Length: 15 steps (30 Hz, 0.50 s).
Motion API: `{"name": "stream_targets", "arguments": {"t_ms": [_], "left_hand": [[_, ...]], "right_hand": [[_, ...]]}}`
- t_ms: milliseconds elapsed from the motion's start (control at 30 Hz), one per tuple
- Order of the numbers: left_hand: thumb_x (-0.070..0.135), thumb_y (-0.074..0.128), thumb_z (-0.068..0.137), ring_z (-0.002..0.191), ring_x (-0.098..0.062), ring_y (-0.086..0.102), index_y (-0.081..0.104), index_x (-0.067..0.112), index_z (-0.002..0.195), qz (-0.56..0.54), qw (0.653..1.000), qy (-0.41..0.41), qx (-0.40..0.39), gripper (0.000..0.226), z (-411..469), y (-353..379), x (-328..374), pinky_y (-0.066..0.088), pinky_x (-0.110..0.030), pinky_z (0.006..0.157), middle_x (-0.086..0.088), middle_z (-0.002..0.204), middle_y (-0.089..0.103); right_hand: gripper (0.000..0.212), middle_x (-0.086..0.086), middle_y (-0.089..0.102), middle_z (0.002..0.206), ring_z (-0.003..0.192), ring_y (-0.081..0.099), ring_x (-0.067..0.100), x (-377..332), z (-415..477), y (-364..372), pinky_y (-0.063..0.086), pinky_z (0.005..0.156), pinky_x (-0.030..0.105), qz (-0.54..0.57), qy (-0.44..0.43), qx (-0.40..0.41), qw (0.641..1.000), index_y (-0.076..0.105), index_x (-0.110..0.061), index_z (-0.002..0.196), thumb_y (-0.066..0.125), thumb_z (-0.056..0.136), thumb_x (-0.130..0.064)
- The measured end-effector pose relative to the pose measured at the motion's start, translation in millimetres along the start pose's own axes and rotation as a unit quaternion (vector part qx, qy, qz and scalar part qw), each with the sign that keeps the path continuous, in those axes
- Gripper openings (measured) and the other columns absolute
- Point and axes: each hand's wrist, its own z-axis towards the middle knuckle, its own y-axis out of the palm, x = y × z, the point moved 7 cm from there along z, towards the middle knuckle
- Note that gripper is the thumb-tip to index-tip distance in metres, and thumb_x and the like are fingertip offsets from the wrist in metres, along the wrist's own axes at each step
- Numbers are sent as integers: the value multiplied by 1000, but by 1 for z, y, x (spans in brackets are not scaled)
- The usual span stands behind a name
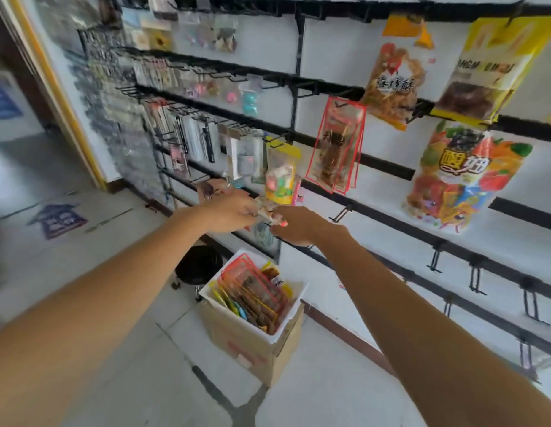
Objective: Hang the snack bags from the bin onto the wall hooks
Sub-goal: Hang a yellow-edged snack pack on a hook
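Floor (138, 380): pale tiles, dark grout lines. Black round stool (199, 265) stands near the wall base. Brown cardboard box (252, 349) just right of stool, red print on its side. Dark blue house-shaped floor sticker (59, 220) well left. Yellow door frame (64, 97) far left; blue sign (2, 100) beyond, blurred. Small packaged trinkets (200, 140) on the left racks, blurred

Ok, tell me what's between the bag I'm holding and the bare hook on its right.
Nothing visible. Left hand and right hand pinch the small bag; beyond the right hand only bare wall leads to the empty hook. The candy bag hangs above.
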Motion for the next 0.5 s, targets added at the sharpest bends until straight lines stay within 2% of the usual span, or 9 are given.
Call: {"name": "stream_targets", "arguments": {"t_ms": [133,333,500], "left_hand": [[27,49,101,124,-22,52,56,18,133,1,999,-31,-25,34,18,24,-53,43,-38,104,-4,138,55],[25,49,100,125,-20,52,54,16,135,-6,996,-36,-78,36,54,67,-100,42,-34,104,-4,138,55],[34,48,94,101,-19,66,62,31,119,-10,994,-39,-102,29,92,103,-126,55,-43,89,1,120,66]], "right_hand": [[47,11,48,141,124,48,30,-2,36,38,41,98,38,9,6,-34,999,43,-15,140,47,99,-38],[44,8,53,134,117,52,28,15,84,85,40,85,31,36,17,-58,998,47,-20,134,50,97,-43],[39,7,55,130,115,53,26,38,127,126,46,95,38,57,13,-98,994,50,-19,130,50,97,-40]]}}
